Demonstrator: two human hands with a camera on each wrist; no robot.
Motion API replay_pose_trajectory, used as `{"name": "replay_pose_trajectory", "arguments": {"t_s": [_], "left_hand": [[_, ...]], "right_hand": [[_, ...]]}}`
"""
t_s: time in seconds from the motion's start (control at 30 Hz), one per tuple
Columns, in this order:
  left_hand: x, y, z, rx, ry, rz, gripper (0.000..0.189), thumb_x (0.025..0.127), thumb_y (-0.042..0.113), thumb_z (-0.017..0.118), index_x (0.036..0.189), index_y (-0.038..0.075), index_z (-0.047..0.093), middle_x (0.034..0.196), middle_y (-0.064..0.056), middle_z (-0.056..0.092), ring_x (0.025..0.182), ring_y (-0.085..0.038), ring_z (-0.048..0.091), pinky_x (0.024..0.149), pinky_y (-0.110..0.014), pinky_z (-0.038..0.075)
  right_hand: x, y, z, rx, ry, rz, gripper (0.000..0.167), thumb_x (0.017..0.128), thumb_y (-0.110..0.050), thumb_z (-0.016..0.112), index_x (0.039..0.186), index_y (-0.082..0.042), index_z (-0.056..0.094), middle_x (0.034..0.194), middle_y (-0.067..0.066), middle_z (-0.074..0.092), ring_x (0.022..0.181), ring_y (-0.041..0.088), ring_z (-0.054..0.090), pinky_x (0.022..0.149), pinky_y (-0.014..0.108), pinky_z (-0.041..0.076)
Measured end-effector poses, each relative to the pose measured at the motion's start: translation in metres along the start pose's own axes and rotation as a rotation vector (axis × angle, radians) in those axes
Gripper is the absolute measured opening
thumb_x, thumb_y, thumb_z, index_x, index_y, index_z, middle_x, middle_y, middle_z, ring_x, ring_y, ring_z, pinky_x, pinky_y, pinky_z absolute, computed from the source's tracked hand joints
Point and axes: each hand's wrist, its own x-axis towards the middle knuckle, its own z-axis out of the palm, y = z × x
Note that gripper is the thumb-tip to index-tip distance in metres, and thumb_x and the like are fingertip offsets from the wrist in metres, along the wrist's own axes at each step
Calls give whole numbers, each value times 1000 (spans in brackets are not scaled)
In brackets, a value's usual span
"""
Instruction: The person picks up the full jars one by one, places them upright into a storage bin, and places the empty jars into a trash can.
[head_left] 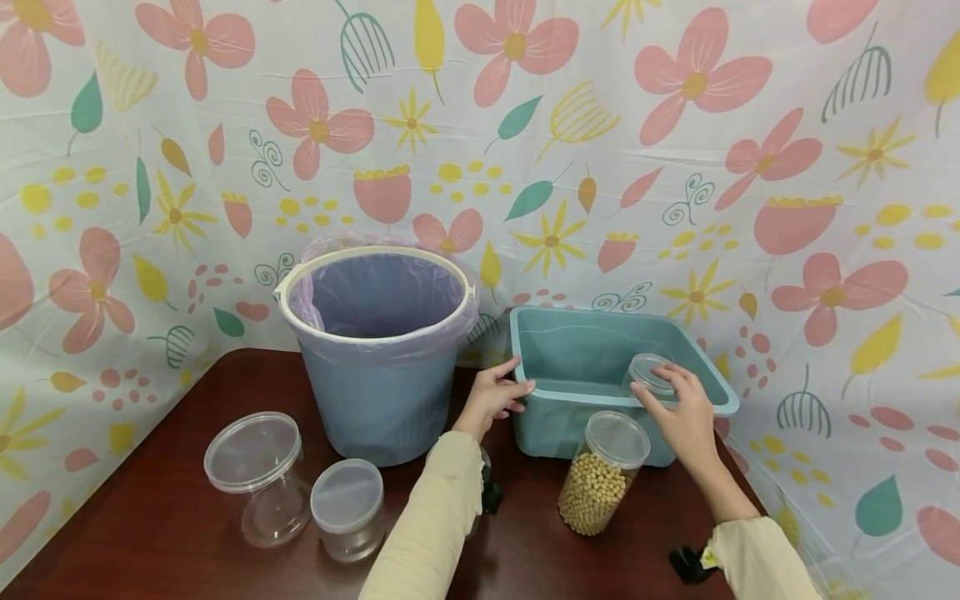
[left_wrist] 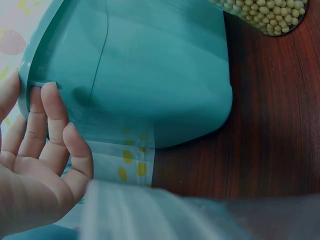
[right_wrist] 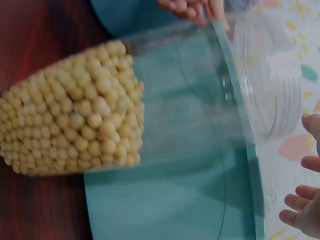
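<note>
My left hand (head_left: 495,398) grips the near-left corner of a teal plastic basin (head_left: 540,425); in the left wrist view its fingers curl at the rim. My right hand (head_left: 686,412) is over the basin's right part, thumb and fingers extended and spread about the lid of a small clear jar (head_left: 651,375) inside. In the right wrist view its loose fingers (right_wrist: 297,202) show above the basin's front rim. A tall clear lidded jar (head_left: 600,471), partly filled with round pale-yellow beans (right_wrist: 70,112), stands before the basin.
A blue bucket (head_left: 375,408) with a purple liner and white handle stands left of the basin. Two clear lidded jars, one larger (head_left: 258,467) and one smaller (head_left: 348,508), are at the table's left. My left forearm mostly hides another clear container. Flowered cloth (head_left: 600,167) hangs behind.
</note>
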Motion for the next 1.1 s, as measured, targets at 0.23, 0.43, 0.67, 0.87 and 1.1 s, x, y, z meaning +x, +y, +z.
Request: {"name": "replay_pose_trajectory", "arguments": {"t_s": [0.23, 0.43, 0.67, 0.87, 1.1], "left_hand": [[-1, 0, 0, -2, -8, 7, 57, 79, 18, 69, 132, 23, 47, 83, -1, 65, 51, -12, 57, 43, -22, 33], [-1, 0, -1, 0, 0, 16, 57, 79, 18, 69, 131, 24, 47, 85, -2, 66, 50, -11, 57, 43, -21, 34], [-1, -1, 0, -3, -6, 12, 57, 79, 19, 69, 131, 25, 47, 84, -2, 66, 51, -11, 57, 42, -21, 34], [-1, -1, 0, 7, 3, 17, 56, 80, 20, 69, 131, 26, 47, 85, -1, 66, 51, -11, 57, 42, -21, 34], [-1, -2, 0, -6, -4, 13, 56, 80, 19, 69, 131, 25, 47, 85, -2, 66, 50, -11, 57, 43, -22, 34]], "right_hand": [[-13, -15, 0, 58, -21, -57, 37, 76, -10, 71, 107, 6, 60, 117, 25, 49, 107, 41, 44, 83, 47, 37], [-23, -28, 1, 88, -33, -92, 35, 77, -7, 70, 108, 5, 60, 118, 18, 51, 107, 33, 46, 83, 9, 29], [-41, -35, 5, 126, -41, -92, 34, 75, -3, 70, 107, 5, 60, 116, 15, 52, 109, 25, 45, 85, 6, 28], [-52, -36, 10, 139, -55, -119, 34, 74, -2, 71, 106, 4, 61, 115, 16, 53, 107, 23, 47, 86, 7, 27], [-59, -36, 12, 82, -71, -157, 37, 70, -5, 74, 104, 3, 62, 118, 18, 51, 108, 31, 47, 79, 15, 32]]}}
